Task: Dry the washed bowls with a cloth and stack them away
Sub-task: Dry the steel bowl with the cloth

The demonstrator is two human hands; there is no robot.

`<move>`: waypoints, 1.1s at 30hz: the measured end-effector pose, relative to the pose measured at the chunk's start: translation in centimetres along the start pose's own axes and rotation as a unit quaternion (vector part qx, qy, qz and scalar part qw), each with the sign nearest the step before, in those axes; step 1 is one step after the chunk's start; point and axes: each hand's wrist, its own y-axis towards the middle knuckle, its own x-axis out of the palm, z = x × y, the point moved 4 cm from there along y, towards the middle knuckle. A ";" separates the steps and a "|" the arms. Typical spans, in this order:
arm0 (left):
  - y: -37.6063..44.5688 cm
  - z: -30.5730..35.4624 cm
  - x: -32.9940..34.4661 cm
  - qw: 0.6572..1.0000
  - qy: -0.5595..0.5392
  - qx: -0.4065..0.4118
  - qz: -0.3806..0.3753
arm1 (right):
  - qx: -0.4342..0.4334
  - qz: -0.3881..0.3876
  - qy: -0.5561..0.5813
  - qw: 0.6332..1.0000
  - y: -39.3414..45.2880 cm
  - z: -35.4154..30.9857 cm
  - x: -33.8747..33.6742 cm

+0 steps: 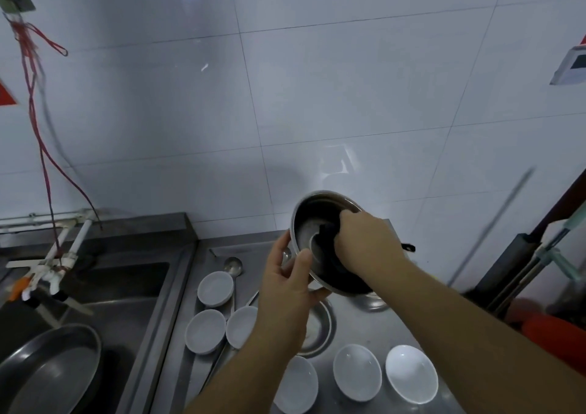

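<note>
My left hand [290, 282] grips the lower left rim of a steel bowl [309, 220], held tilted above the steel counter [377, 328] with its opening toward me. My right hand [364, 239] is inside the bowl and holds a dark cloth [333, 264] bunched against its inner wall. Several white bowls sit on the counter: three overturned ones at the left [215, 288] [205, 331] [241, 326] and three upright ones near the front [298, 385] [357, 372] [411, 374]. A second steel bowl [320, 328] lies on the counter below my left hand.
A sink [133, 286] with a tap [55, 274] lies to the left, a large steel basin [50, 369] in it. A steel ladle [233, 266] rests behind the white bowls. Dark poles [513, 258] and an orange object [551, 334] crowd the right edge.
</note>
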 end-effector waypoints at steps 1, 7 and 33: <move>0.1 0.0 -0.1 1.000 0.011 0.006 -0.012 | 0.016 -0.042 -0.001 0.999 0.0 0.2 0.0; 0.8 0.1 -0.4 0.995 0.056 0.020 -0.080 | -0.029 -0.249 0.253 0.934 -2.2 -0.5 0.0; 2.3 -1.0 0.1 0.992 0.078 0.065 -0.070 | 0.047 -0.179 0.201 0.962 -1.4 -0.4 0.9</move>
